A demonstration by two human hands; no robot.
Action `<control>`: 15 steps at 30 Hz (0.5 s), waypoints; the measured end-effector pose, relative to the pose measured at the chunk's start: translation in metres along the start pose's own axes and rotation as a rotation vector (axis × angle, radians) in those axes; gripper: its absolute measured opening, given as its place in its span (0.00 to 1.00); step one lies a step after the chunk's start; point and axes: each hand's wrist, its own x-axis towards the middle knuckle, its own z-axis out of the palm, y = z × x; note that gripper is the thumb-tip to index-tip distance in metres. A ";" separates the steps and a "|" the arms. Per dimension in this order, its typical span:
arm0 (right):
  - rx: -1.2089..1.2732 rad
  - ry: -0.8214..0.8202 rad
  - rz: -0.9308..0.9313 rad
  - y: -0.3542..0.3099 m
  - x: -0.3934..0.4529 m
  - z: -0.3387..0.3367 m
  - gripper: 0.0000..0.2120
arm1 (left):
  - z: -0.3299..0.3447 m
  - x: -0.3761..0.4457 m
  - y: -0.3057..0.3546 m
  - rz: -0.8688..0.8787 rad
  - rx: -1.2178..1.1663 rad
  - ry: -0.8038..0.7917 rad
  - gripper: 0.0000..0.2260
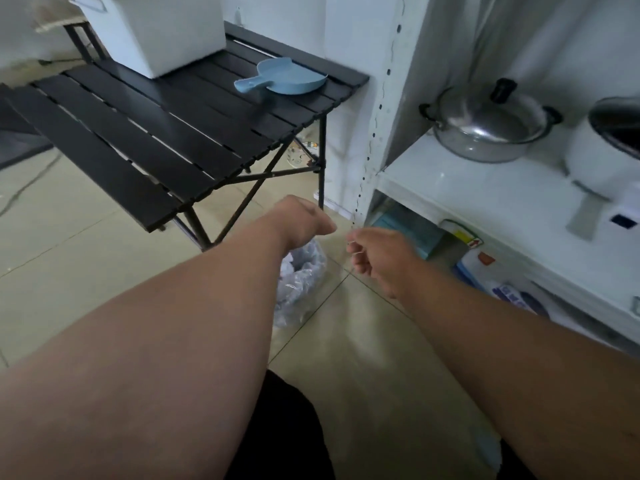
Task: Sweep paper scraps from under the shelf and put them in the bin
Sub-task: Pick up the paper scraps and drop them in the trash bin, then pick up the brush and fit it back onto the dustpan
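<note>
Head view: both hands, left and right, curled over bin; holding anything, cannot tell; dustpan parked on bench

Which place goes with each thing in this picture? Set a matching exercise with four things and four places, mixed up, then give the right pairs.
Things:
1. blue dustpan
2. steel pot
3. bin with plastic liner
4. white box

Places:
A. on the white shelf
B. on the floor below the hands
C. at the table's far right end
D. at the back of the black table

Pairs: 1-C, 2-A, 3-B, 4-D
</note>
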 end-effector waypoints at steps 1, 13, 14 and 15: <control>0.012 0.015 -0.004 0.001 -0.007 -0.017 0.07 | 0.014 -0.003 0.011 0.042 0.022 -0.018 0.07; 0.248 0.433 0.177 0.122 -0.090 -0.276 0.08 | 0.263 -0.063 0.086 0.351 0.378 -0.457 0.05; 0.260 0.456 0.211 0.135 -0.097 -0.295 0.08 | 0.285 -0.067 0.083 0.331 0.359 -0.477 0.04; 0.269 0.469 0.247 0.148 -0.105 -0.313 0.09 | 0.307 -0.071 0.080 0.304 0.348 -0.498 0.05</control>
